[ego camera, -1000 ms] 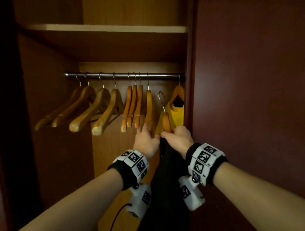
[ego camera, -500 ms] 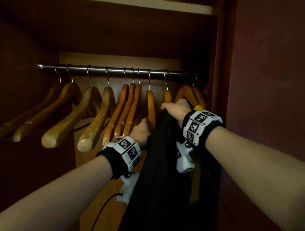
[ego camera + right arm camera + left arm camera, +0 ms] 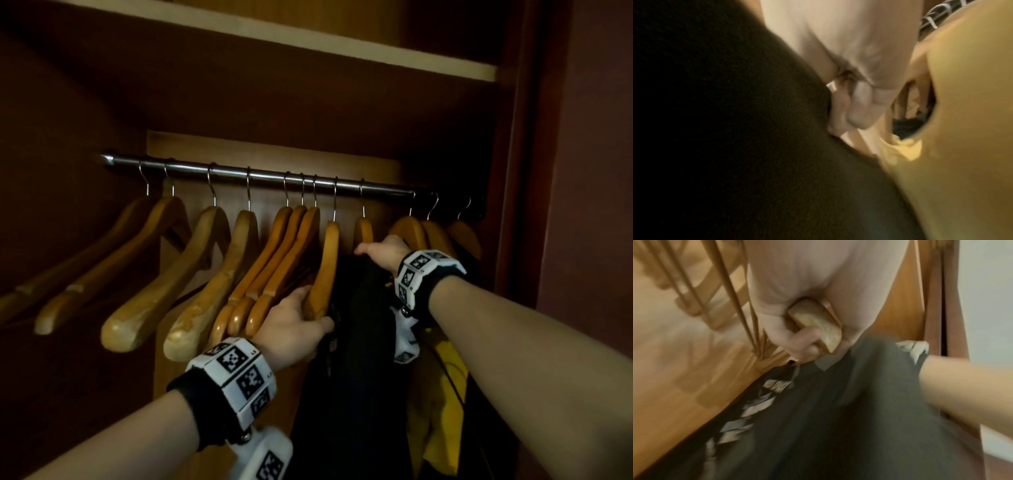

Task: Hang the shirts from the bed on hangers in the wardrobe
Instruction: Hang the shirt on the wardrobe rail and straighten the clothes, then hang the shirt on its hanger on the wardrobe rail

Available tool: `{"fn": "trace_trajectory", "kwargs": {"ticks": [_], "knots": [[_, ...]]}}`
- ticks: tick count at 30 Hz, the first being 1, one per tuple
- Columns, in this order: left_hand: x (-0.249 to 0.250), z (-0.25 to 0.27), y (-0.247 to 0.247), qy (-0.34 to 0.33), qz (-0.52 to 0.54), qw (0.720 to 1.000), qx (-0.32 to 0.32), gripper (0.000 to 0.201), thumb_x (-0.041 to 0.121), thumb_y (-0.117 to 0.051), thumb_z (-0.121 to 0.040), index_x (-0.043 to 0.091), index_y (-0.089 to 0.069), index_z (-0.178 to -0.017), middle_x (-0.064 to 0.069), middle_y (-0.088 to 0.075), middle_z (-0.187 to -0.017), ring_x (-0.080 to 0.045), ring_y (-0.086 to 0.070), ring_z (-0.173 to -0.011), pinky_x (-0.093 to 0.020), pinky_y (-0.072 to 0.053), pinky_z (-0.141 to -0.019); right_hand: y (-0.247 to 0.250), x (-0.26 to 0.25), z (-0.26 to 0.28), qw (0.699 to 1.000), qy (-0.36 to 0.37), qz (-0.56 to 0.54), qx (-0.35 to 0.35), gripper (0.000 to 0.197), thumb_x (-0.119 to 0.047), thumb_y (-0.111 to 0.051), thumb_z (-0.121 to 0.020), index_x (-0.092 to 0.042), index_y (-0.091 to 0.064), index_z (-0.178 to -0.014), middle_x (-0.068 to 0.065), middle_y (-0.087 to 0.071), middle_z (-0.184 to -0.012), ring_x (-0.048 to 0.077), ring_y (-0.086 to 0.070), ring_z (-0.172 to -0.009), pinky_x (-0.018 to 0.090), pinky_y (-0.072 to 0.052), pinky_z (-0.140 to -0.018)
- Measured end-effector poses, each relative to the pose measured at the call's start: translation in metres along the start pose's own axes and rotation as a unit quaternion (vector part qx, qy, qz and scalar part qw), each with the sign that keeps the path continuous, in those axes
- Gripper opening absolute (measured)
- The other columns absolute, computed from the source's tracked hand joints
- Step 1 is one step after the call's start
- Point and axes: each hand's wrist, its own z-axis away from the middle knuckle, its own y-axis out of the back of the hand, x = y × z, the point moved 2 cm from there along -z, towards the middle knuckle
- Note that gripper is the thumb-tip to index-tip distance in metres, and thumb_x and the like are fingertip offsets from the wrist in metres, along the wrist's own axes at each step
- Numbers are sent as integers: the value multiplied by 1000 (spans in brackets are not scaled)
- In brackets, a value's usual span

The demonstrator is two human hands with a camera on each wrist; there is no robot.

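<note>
Black shirt: we see it hanging just right of centre, its hanger's hook over the rail; a second ago that hook was still below the rail, free in the air, so we judge this shirt as good as hung.

Yellow shirt: at the black one's 3 o'clock, touching it, already on the rail.

Right hand: our grip sits at the black shirt's 12 o'clock, atop its hanger; it has climbed with the hook. In the wrist view the fingers curl in, pressed against dark cloth, but whether they clasp the wood, we cannot tell for blur.

Left hand: at the shirt's 9 o'clock, our grip is curled tight round the tip of the neighbouring bare hanger, holding it aside. A second ago we touched it near the same spot.

Bare hangers: a row further left, toward 9 o'clock.

Meaning: we judge release comes next.
</note>
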Motion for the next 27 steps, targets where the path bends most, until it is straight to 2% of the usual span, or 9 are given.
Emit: {"fn": "trace_trajectory", "kwargs": {"ticks": [2, 5, 10, 13, 18, 20, 22, 25, 27], "knots": [[-1, 2, 1, 13, 41, 999, -11, 68, 17, -63, -91, 28, -28, -149, 5, -60, -55, -15, -56, -46, -25, -46, -42, -7, 6, 2, 999, 12, 33, -11, 52, -37, -70, -89, -2, -58, -126, 16, -63, -123, 34, -61, -113, 40, -51, -94], [0, 7, -2, 17, 80, 996, -23, 69, 10, -60, -93, 28, -23, -149, 5, -58, -47, -16, -56, -42, -28, -46, -42, -8, 8, 13, 992, 41, 119, -24, 42, -40, -60, -97, -3, -62, -116, 9, -62, -111, 31, -61, -110, 31, -46, -83], [2, 5, -15, -32, 95, 995, 30, 60, 12, -60, -91, 24, -36, -144, -3, -64, -78, -10, -54, -39, -24, -45, -40, -4, 3, 55, 947, 154, 277, 51, 47, -45, -58, -94, -11, -56, -126, 12, -47, -135, 33, -54, -117, 38, -50, -89], [4, 11, -25, -74, 88, 991, 66, 66, 14, -61, -88, 29, -35, -146, -4, -69, -85, -14, -59, -43, -26, -48, -42, 1, 3, 83, 950, 221, 209, 70, 36, -47, -56, -95, -17, -65, -112, 7, -62, -113, 26, -60, -108, 35, -51, -86], [-3, 43, -37, -172, 27, 981, 80, 78, 29, -62, -82, 39, -23, -149, 2, -71, -103, -18, -70, -86, -42, -59, -79, 3, -2, 125, 981, 145, 129, 3, 52, -62, -47, -96, -15, -69, -96, 4, -67, -96, 21, -63, -94, 32, -47, -77], [-6, 60, -41, -198, 9, 977, 79, 81, 33, -61, -83, 36, -18, -151, 0, -65, -123, -18, -65, -107, -42, -54, -93, 2, -5, 138, 984, 126, 124, -6, 40, -55, -56, -95, -17, -65, -88, 1, -66, -88, 17, -64, -85, 26, -45, -64], [-9, 82, -47, -218, 4, 974, 69, 80, 37, -61, -86, 35, -15, -152, 2, -58, -135, -16, -59, -120, -42, -50, -99, 0, -5, 152, 990, 100, 94, -10, 25, -39, -66, -93, -15, -63, -88, 3, -66, -89, 17, -64, -83, 28, -51, -67], [-11, 112, -49, -239, -17, 970, 51, 65, 53, -48, -93, 38, -22, -150, 6, -61, -131, -15, -60, -117, -40, -50, -96, -2, 4, 173, 998, 22, -55, -28, 11, -8, -67, -89, -7, -62, -99, 10, -67, -91, 26, -68, -89, 44, -59, -82], [-11, 127, -45, -277, -37, 958, 62, 54, 55, -38, -94, 32, -42, -144, 5, -66, -121, -16, -64, -108, -38, -51, -90, 1, 14, 192, 987, -33, -148, -44, 19, 6, -59, -89, 0, -58, -107, 14, -63, -82, 25, -67, -75, 40, -60, -68]]}}
